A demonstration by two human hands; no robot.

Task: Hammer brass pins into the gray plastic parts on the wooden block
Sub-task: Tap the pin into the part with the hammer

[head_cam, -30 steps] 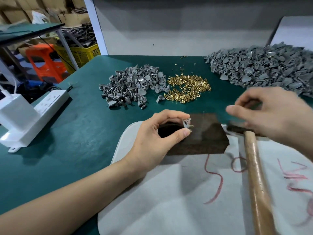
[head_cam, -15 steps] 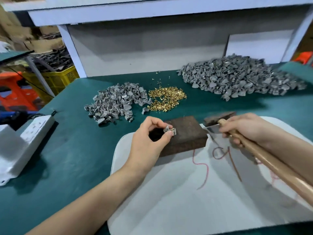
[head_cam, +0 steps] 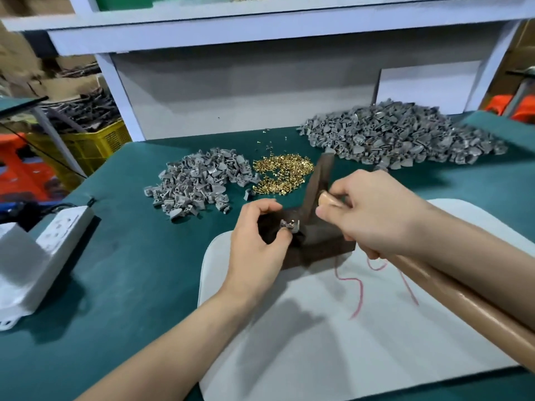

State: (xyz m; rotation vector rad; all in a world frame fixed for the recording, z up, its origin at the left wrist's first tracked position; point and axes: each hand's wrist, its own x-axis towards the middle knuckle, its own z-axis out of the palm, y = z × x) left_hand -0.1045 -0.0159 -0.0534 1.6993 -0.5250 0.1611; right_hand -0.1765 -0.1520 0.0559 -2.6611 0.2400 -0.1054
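My left hand pinches a small gray plastic part with a brass pin standing in it, held on the dark wooden block. My right hand grips the hammer by its wooden handle close to the head. The dark hammer head is tilted, its lower end close to the part. A heap of brass pins lies beyond the block, with a small pile of gray parts to its left and a large pile of gray parts at the back right.
The block sits on a white mat with red scribbles, on a green table. A white power strip lies at the left edge. A shelf frame rises behind the table. Yellow crate and orange stool stand off-table left.
My right hand took hold of the hammer handle, lifted it from the mat and swung the head over toward the part. My left hand kept pinching the part on the block.
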